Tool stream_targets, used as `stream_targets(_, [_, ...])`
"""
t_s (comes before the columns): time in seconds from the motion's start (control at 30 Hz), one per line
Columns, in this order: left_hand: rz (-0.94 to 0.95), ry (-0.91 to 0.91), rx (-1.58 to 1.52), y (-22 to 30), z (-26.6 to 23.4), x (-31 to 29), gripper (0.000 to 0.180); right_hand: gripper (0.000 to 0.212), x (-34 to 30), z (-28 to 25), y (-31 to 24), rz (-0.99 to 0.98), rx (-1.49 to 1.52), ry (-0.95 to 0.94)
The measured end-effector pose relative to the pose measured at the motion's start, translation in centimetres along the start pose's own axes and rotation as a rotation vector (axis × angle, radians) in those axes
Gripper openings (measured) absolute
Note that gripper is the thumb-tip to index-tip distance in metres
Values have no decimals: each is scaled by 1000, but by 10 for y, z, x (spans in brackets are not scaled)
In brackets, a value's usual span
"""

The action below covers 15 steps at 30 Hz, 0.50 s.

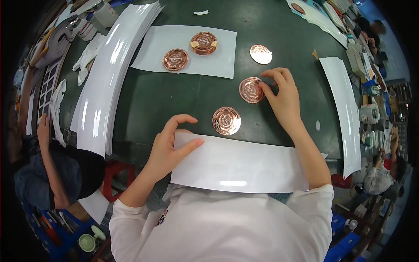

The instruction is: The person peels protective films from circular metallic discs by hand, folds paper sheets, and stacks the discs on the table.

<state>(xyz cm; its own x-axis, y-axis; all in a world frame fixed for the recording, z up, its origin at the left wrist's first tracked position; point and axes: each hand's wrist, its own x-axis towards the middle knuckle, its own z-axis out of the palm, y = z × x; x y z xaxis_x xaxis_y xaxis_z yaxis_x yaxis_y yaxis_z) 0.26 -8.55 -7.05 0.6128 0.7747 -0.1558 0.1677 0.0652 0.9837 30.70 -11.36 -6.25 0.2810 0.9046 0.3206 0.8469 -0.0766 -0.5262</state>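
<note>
My right hand [283, 94] is at the right edge of a round copper-coloured disc [250, 90] lying on the dark green table. Its thumb touches the disc's rim, while the curled forefinger is apart from the thumb. Nearer to me lies a second copper disc [226, 121] with a small mark at its left edge. My left hand [169, 146] is open, fingers spread, at the upper left corner of a white glossy sheet [240, 166] along the table's near edge. A third, brightly shining disc [261, 54] lies beyond my right hand.
Farther off, a white sheet [150, 56] carries a copper disc [175, 59] and another disc with tan tape [204, 43]. A stack of glossy sheets [111, 78] stands left; another sheet [342, 109] lies right. Other people sit at left [56, 174] and right [379, 177].
</note>
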Motion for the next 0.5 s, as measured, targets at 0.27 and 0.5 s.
stream_targets(0.27, [-133,74,-116,-1,-10,-1,16,33,-38,-49,-61,171,338,-778])
stream_targets(0.5, [532,105,879,39,2,7,40,27,-73,-35,-56,-102,247,-527])
